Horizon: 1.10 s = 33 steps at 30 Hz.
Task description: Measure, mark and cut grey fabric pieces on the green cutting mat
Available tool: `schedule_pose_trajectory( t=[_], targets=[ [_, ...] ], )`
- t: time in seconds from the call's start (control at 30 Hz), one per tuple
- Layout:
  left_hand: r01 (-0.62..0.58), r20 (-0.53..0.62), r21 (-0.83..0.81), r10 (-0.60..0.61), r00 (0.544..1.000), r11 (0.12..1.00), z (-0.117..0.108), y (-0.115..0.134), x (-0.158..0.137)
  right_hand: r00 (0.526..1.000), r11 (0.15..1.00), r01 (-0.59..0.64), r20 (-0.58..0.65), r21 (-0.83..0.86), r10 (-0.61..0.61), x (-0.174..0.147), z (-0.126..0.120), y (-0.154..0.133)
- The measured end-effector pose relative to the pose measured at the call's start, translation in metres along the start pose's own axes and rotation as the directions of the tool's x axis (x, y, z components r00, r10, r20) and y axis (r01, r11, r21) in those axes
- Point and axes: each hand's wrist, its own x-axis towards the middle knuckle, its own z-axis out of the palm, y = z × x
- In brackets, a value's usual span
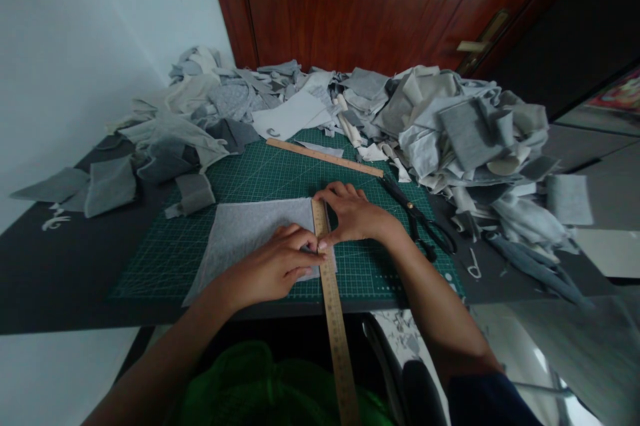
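A piece of grey cloth (pixel 250 229) lies flat on the green cutting mat (pixel 165 266). Across its right edge runs a wooden ruler (pixel 334 309), its near end reaching past the table edge towards my body. My right hand (pixel 357 213) is spread over the ruler's far part, thumb and fingers apart and pressing on it. Close beside the ruler's left edge, my left hand (pixel 275 263) rests on the cloth with its fingers curled and thumb drawn in. Anything between those fingertips is too small to make out.
Black-handled scissors (pixel 413 209) lie right of my right hand. A second wooden ruler (pixel 325 158) crosses the mat's far part. Heaped cloth scraps (pixel 470 126) line the table's back and sides. A white looped item (pixel 473 266) lies at right. Behind stands a wooden door (pixel 350 6).
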Motion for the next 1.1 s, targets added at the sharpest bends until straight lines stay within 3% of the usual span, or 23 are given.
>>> schedule_pose_trajectory(
  t=[0.5,1.1],
  targets=[
    [-0.029,-0.031,-0.043,0.028,0.999,0.999,-0.0011,-0.0041,0.0008,0.999,0.999,0.022,-0.036,-0.023,-0.022,-0.0006,0.0032,-0.0031],
    [-0.019,0.010,-0.029,0.019,1.000,0.999,-0.0030,-0.0035,0.0000,1.000,1.000,0.017,-0.023,0.004,-0.017,-0.0002,0.0024,-0.0018]
  ],
)
